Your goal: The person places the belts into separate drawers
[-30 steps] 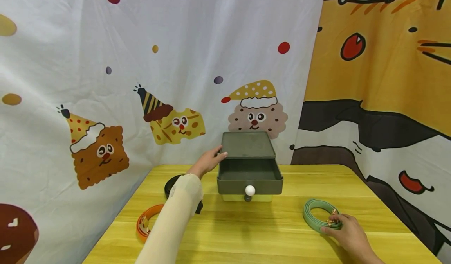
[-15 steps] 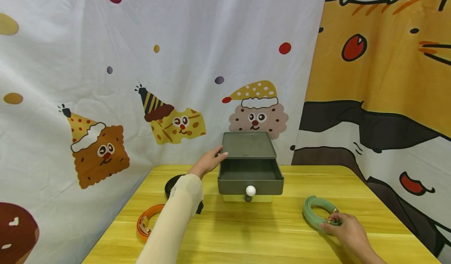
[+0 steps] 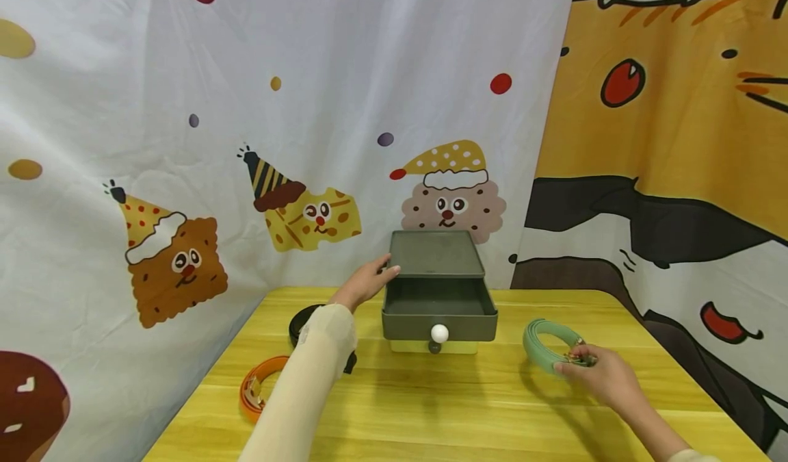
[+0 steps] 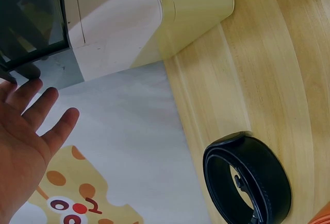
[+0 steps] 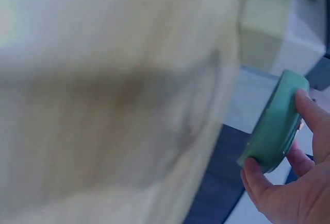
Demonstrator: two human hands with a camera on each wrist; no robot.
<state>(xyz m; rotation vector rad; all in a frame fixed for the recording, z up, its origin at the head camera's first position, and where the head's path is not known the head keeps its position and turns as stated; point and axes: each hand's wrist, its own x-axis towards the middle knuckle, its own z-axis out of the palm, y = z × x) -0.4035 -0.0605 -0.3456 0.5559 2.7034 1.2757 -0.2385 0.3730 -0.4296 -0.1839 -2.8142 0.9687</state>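
My right hand [image 3: 606,378] pinches a coiled green belt [image 3: 537,349] by its near side, thumb and fingers on either side of the band. Its gold-coloured buckle lies by the fingers, and a shadow falls on the table below the tilted coil. In the right wrist view the belt [image 5: 276,123] shows edge-on. A small dark-grey drawer box [image 3: 437,253] stands at the middle back, its top drawer [image 3: 406,326] pulled out and bare inside. My left hand [image 3: 363,284] rests at the box's upper left edge, fingers extended and spread in the left wrist view.
On the left of the wooden table [image 3: 492,407] lie a coiled orange belt [image 3: 247,397] and a coiled black belt [image 4: 270,177], partly hidden by my left sleeve in the head view. A white knob [image 3: 440,333] is on the drawer front. A cartoon-print curtain [image 3: 345,51] hangs behind.
My right hand has raised the green belt off the table, moving it up and slightly away, and the coil now tilts. The left hand has stayed at the box.
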